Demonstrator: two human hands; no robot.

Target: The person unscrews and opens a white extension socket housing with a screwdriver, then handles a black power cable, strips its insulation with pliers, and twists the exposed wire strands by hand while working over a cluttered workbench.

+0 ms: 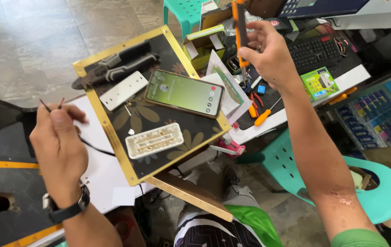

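Gold-edged and dark, the floral tray [113,142] anchors the scene. Left of it, the left hand [58,146] pinches a thin black wire [51,108], its grip closed so the bared ends stand up and apart (easy to see that way). Above the tray's far right corner, the right hand [271,52] clamps an orange-and-black screwdriver [239,27], tip down, lifted clear of the clutter. On the tray lie a white terminal block [154,140], a phone [184,93] with its screen lit, a white cover plate [123,90] and black pliers [115,66], all close by.
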